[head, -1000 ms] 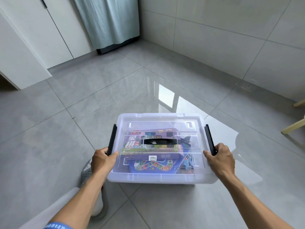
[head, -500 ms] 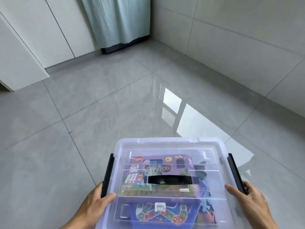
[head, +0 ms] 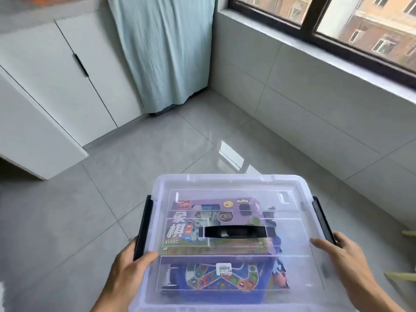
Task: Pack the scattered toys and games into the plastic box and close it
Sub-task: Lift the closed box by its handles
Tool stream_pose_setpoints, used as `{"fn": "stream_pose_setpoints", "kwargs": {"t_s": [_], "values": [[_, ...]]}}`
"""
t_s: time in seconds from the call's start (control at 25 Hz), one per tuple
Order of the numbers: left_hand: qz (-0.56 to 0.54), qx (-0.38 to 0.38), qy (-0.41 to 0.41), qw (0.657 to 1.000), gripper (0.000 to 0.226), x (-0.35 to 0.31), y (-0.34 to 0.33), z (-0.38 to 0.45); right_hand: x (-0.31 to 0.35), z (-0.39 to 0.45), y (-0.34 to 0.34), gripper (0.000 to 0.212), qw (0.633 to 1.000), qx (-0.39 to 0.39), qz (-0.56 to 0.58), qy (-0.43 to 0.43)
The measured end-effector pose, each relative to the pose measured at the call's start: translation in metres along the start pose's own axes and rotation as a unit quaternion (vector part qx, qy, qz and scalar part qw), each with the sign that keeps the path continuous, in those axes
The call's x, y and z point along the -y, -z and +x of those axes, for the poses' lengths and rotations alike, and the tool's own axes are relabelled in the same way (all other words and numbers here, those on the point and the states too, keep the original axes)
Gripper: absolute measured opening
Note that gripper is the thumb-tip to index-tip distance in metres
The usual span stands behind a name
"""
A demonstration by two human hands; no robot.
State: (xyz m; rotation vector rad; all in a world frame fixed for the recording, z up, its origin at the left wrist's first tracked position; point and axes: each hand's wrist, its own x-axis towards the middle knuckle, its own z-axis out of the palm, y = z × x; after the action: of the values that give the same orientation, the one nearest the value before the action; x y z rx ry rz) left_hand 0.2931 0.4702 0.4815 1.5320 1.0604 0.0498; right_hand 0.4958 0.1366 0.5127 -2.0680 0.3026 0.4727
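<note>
Near edge of the plastic box is cut off by the bottom of the frame; we cannot see its front wall or base. Both forearms leave the frame at the bottom. Left hand: fingers go under the box side beside the black latch, so we cannot tell how they grip. Right hand is motion-blurred; its fingers past the rim are hidden. Games under the lid are smeared by the translucent plastic; small print on the purple game box and on the barcode sticker is unreadable to us. The dark toy at right inside is unidentifiable.
</note>
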Motion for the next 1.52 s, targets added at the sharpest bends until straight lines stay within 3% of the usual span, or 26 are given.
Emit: {"fn": "stream_pose_setpoints", "kwargs": {"t_s": [0.12, 0.24, 0.4, 0.72, 0.92, 1.04, 1.16, 1.44, 1.52], "values": [[0.019, 0.008, 0.006, 1.0, 0.032, -0.064, 0.013, 0.075, 0.049, 0.054, -0.029, 0.011, 1.0, -0.013, 0.016, -0.01], [0.037, -0.01, 0.025, 0.999, 0.041, -0.131, 0.002, 0.17, 0.093, 0.139, -0.069, 0.024, 0.998, -0.038, 0.032, -0.032], [0.063, 0.006, 0.047, 0.997, 0.043, -0.193, -0.013, 0.294, 0.153, 0.242, -0.116, 0.025, 0.997, -0.041, 0.038, -0.046], [0.078, 0.075, 0.004, 0.994, 0.018, -0.311, -0.07, 0.604, 0.27, 0.466, -0.227, 0.013, 0.989, -0.11, 0.079, -0.058], [0.142, 0.062, -0.024, 0.988, 0.016, -0.34, -0.137, 0.824, 0.275, 0.622, -0.329, 0.032, 0.979, -0.14, 0.116, -0.098], [0.205, 0.053, -0.067, 0.975, 0.041, -0.338, -0.18, 0.92, 0.262, 0.709, -0.377, 0.048, 0.972, -0.165, 0.145, -0.088], [0.196, 0.081, -0.121, 0.97, 0.053, -0.327, -0.228, 1.006, 0.236, 0.787, -0.415, 0.073, 0.963, -0.169, 0.194, -0.084], [0.215, 0.074, -0.129, 0.965, 0.072, -0.304, -0.283, 1.122, 0.199, 0.878, -0.464, 0.066, 0.945, -0.193, 0.248, -0.095], [0.319, 0.049, -0.198, 0.926, 0.068, -0.305, -0.288, 1.116, 0.207, 0.888, -0.474, 0.055, 0.94, -0.199, 0.257, -0.098]]}}
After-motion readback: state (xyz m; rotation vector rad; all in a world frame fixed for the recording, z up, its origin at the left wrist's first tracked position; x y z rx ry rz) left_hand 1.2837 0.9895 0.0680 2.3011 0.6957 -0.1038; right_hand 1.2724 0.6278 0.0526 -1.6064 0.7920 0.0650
